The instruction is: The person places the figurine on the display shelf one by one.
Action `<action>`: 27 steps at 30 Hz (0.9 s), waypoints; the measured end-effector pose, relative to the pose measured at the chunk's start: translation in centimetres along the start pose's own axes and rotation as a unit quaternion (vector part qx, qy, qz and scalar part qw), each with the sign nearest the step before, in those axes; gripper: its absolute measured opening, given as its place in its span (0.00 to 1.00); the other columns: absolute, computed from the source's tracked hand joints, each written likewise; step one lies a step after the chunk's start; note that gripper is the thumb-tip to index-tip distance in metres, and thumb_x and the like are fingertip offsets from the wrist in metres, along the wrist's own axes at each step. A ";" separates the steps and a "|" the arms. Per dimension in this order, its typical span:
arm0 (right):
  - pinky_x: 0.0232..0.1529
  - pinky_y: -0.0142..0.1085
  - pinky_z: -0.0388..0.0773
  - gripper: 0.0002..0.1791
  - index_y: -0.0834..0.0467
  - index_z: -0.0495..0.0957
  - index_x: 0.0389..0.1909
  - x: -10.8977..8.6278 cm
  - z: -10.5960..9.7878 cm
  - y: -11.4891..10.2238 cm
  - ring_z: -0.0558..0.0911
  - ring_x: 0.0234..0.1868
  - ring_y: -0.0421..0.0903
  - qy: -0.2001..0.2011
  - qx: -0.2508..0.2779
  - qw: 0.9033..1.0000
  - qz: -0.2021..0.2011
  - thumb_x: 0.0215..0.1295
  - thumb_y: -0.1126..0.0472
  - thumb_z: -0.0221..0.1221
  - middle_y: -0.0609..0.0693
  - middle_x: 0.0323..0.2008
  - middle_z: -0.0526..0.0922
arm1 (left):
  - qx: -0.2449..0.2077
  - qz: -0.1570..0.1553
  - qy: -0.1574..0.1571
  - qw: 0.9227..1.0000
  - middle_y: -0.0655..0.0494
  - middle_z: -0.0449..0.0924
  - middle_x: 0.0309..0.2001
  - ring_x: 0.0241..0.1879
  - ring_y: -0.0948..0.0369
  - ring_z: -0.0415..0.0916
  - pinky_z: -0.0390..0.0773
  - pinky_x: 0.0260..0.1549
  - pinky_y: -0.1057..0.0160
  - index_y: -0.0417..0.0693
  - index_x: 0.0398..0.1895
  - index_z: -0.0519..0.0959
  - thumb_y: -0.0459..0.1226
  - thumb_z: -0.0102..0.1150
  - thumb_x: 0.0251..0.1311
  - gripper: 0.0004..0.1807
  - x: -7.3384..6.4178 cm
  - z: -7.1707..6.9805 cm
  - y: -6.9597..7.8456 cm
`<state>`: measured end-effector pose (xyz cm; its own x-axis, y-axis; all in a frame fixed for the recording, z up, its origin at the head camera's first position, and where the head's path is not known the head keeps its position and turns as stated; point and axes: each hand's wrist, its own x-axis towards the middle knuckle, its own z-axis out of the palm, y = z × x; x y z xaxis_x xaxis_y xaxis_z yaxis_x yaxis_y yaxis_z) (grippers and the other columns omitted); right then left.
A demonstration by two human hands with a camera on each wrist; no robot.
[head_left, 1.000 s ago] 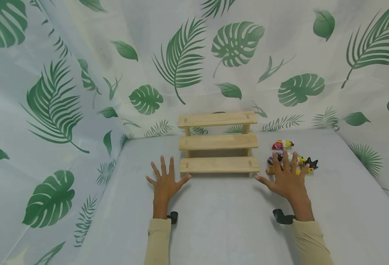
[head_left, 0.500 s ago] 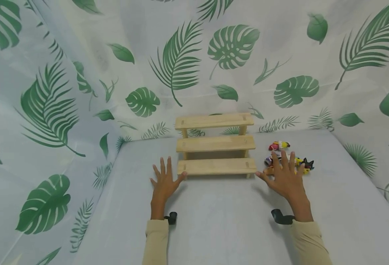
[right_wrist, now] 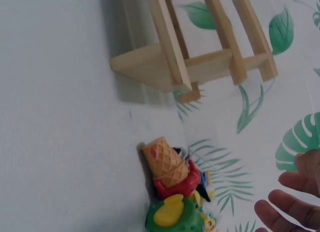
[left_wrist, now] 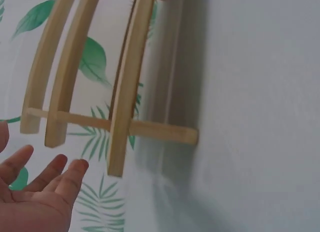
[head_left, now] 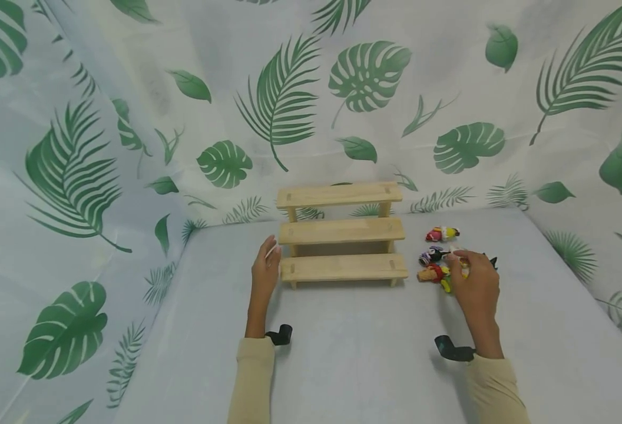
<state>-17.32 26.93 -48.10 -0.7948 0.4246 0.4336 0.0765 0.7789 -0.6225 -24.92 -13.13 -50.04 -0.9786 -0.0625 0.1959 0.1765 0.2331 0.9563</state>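
Note:
A three-step wooden display stand [head_left: 343, 268] stands near the back. My left hand [head_left: 265, 274] hovers beside its left end, fingers fairly straight; in the left wrist view the fingers [left_wrist: 70, 182] are apart from the wood. My right hand [head_left: 476, 285] is over a pile of small toy figures, its fingers bent loosely and partly hiding them. One toy has a waffle-cone body with red [right_wrist: 167, 164]; beside it lies a green and yellow toy [right_wrist: 170, 213]. A black and purple figure [head_left: 432, 255] is at the pile's left. No toy shows in the right hand's grasp.
A red and yellow figure [head_left: 442, 234] lies behind the pile. The white table surface [head_left: 353, 353] spreads in front of the stand. Leaf-printed sheeting [head_left: 290, 106] rises behind and at both sides. A dark wrist camera [head_left: 451, 348] sticks out from the right wrist.
Both hands were spread wide with palms down. The left has turned on its side with fingers drawn together; the right's fingers have bent in over the toys. The view has shifted slightly.

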 end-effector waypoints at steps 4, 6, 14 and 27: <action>0.46 0.56 0.76 0.18 0.70 0.80 0.47 -0.2 -0.3 0.9 0.81 0.46 0.64 0.007 0.013 0.999 0.040 0.72 0.58 0.54 0.68 0.44 0.82 | -0.059 -0.031 0.006 0.998 0.41 0.69 0.67 0.66 0.46 0.69 0.70 0.62 0.48 0.45 0.70 0.66 0.46 0.47 0.74 0.26 0.5 0.7 0.5; 0.46 0.55 0.77 0.18 0.70 0.80 0.47 -0.3 -0.4 1.5 0.82 0.46 0.63 0.009 0.022 0.998 0.061 0.72 0.57 0.53 0.67 0.44 0.82 | -0.087 -0.044 0.007 0.995 0.40 0.70 0.65 0.64 0.47 0.71 0.72 0.61 0.48 0.43 0.69 0.68 0.46 0.47 0.74 0.26 0.6 1.2 0.9; 0.38 0.30 0.69 0.17 0.68 0.79 0.48 -0.5 -0.9 4.0 0.82 0.40 0.54 0.041 0.027 0.991 0.124 0.72 0.58 0.51 0.65 0.45 0.84 | -0.071 -0.063 0.069 0.993 0.44 0.74 0.33 0.27 0.65 0.66 0.68 0.27 0.69 0.52 0.60 0.77 0.45 0.49 0.73 0.17 2.2 3.5 0.2; 0.22 0.16 0.61 0.20 0.66 0.76 0.56 -0.2 -0.8 6.3 0.63 0.25 0.21 0.019 0.045 0.979 0.198 0.69 0.58 0.52 0.66 0.47 0.82 | -0.061 -0.058 0.071 0.994 0.52 0.70 0.26 0.23 0.67 0.62 0.66 0.24 0.69 0.57 0.55 0.78 0.43 0.48 0.72 0.14 2.5 3.6 -0.3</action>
<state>-16.19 32.14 -51.56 -0.6902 0.7036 0.1689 0.3200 0.5062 -0.8009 -27.75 -9.87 -50.59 -0.9698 -0.2211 0.1029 0.0828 0.0982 0.9917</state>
